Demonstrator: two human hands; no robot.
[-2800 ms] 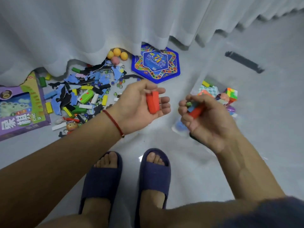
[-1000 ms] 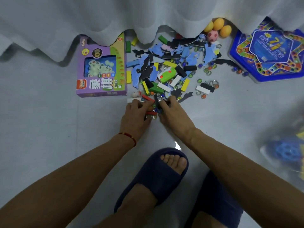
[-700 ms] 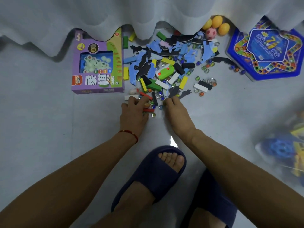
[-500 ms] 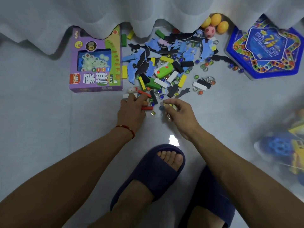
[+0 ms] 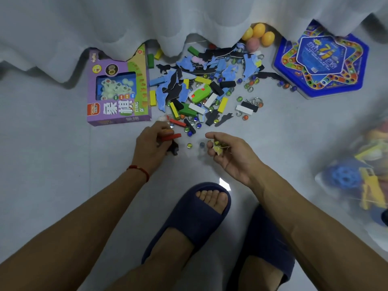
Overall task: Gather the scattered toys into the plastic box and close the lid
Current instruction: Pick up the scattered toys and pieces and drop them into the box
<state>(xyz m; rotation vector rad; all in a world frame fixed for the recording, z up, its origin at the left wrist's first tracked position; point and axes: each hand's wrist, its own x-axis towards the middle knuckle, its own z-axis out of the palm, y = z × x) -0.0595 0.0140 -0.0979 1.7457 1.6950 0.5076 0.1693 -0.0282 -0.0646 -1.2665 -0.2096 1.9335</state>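
A heap of scattered toys (image 5: pixel 201 91) lies on the floor below the curtain: blue and black foam pieces, coloured blocks, marbles, a green toy. My left hand (image 5: pixel 151 145) sits at the heap's near edge, closed on a red block (image 5: pixel 172 136) and a dark piece. My right hand (image 5: pixel 228 152) is lifted just right of it, palm up, fingers curled around small pieces, one yellowish. Two loose marbles (image 5: pixel 189 145) lie between my hands. The clear plastic box (image 5: pixel 357 181), blurred, with toys inside, is at the right edge.
A purple game box (image 5: pixel 119 91) lies left of the heap. A blue hexagonal board game (image 5: pixel 321 61) sits at the upper right, with orange balls (image 5: pixel 259 32) beside it. A white curtain (image 5: pixel 147 22) hangs along the back. My feet in dark slippers (image 5: pixel 189 219) are below my hands.
Both hands have drawn back from the heap toward me. My right hand has turned palm up with small pieces in it. My left hand has lifted the red block.
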